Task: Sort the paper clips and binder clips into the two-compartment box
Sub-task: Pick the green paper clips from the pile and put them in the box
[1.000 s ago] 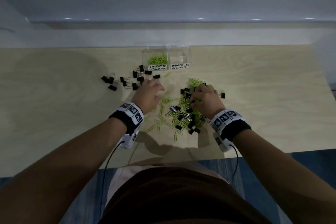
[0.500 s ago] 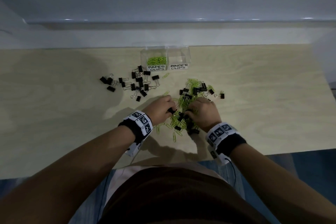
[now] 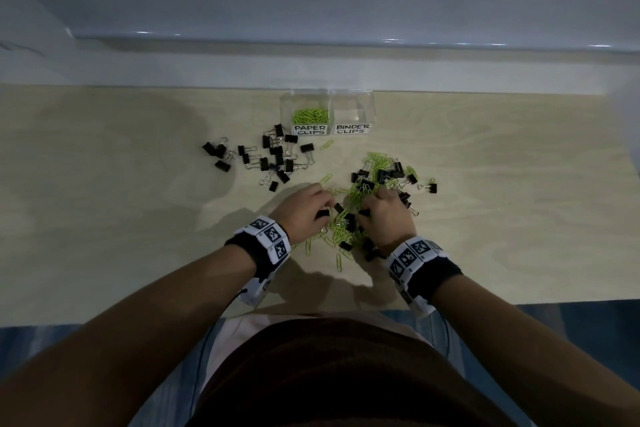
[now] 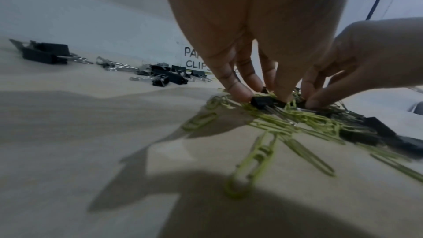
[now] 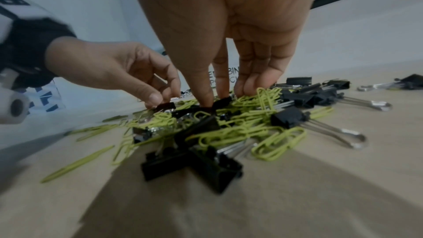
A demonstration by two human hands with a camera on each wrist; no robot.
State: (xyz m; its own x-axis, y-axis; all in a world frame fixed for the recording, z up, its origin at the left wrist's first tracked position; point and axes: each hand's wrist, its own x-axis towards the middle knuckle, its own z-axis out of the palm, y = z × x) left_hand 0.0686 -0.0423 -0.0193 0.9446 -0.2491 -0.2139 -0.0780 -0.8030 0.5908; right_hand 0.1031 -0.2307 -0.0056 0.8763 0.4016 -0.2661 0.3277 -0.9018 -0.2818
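Observation:
A mixed pile (image 3: 360,218) of green paper clips and black binder clips lies on the table near me. Both hands dig into it. My left hand (image 3: 323,210) pinches a black binder clip (image 4: 265,101) between thumb and fingers at the pile's left edge. My right hand (image 3: 362,210) has thumb and forefinger closed on another black binder clip (image 5: 220,102) in the pile's middle. The clear two-compartment box (image 3: 372,104) stands at the back. Its left half, labelled PAPER CLIPS, holds green paper clips (image 3: 310,115). The half labelled BINDER CLIPS (image 3: 353,129) looks empty.
A loose group of black binder clips (image 3: 266,156) lies to the left of the box, spreading toward the table's left. More clips (image 3: 391,170) are scattered right of the pile. The table's near edge (image 3: 138,321) runs just behind my wrists.
My left hand came back from the binder clips near the box to the pile and took hold of a clip. My right hand drew a little nearer within the pile.

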